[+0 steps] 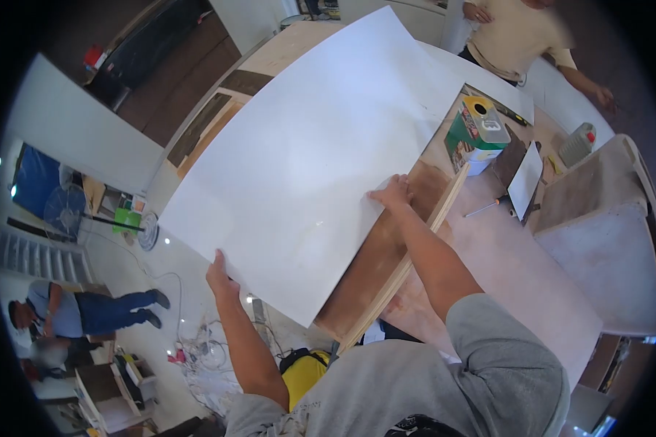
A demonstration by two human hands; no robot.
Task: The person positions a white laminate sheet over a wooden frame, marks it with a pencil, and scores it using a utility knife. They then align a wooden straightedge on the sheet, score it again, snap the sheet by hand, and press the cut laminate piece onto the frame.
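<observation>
A large, thin white sheet (pixel 291 153) stretches away from me over the worktable, its near corner jutting past the table's edge. My left hand (pixel 223 278) grips the sheet's near left edge, thumb on top and fingers mostly hidden underneath. Further up, my right hand (pixel 393 194) holds the right edge, with its thumb lying on the white surface and the fingers closed at the rim. Below my right forearm runs a long wooden strip (pixel 408 258), beside a brown-stained board (pixel 368 269) partly covered by the sheet.
A green and yellow can (pixel 479 131) stands right of the sheet. Near it lie a screwdriver (pixel 485 207), a small white panel (pixel 525 182) and a plastic jug (pixel 577 143). One person (pixel 521 36) stands across the table; another (pixel 87 309) is at left, near a fan (pixel 65 211).
</observation>
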